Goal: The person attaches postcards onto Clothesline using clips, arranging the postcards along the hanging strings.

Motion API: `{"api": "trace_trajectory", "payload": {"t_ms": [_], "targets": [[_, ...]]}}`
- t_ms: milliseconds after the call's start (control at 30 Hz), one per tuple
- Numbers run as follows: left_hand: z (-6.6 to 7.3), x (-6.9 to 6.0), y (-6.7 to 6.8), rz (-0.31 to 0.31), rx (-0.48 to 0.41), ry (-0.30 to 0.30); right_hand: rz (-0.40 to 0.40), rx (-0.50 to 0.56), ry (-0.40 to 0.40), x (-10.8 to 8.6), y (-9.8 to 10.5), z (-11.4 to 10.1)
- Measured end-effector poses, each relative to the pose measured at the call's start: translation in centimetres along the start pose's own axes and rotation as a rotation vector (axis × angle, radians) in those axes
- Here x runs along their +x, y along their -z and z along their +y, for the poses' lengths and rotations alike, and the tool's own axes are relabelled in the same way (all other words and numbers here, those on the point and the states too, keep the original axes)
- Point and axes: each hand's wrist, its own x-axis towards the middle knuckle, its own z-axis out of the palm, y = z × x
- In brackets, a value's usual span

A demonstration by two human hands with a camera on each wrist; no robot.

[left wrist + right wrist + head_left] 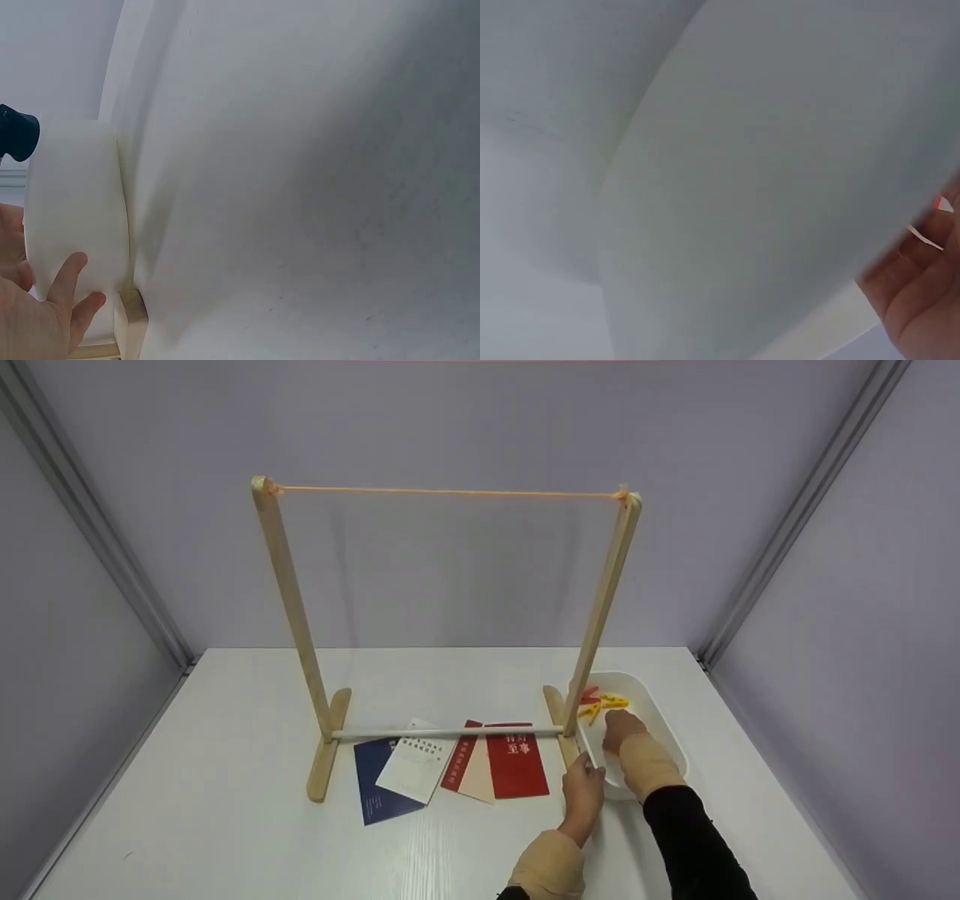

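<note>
A white plastic tub (670, 729) stands on the right of the table, holding red clothespins (589, 696) and yellow clothespins (615, 701) at its far end. My left hand (583, 793) grips the tub's near left rim. In the left wrist view, fingers (69, 279) of that hand lie against the outer wall. Inside the tub is my right hand (624, 730), reaching down close to the yellow clothespins. Its fingertips are hidden in the head view. The right wrist view shows it partly behind the tub wall, with bits of red and yellow past its fingers.
A wooden stand (602, 611) with an orange cord (450, 493) across its top is left of the tub; one foot is beside my left hand. Below its white crossbar (450, 732) lie a blue booklet (382, 802), a white booklet (412, 769) and red booklets (519, 769).
</note>
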Motion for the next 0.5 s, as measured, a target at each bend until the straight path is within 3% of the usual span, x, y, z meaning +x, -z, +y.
{"api": "trace_trajectory", "payload": {"t_ms": [233,500], "targets": [[0.03,-0.08,0.03,-0.009,-0.018,0.003,0.078,-0.008,0.033,0.04,-0.55,0.6],[-0.13,-0.19,0.08,0.0,0.008,-0.016,0.041,0.089,0.026,-0.76,-0.05,0.29]]}}
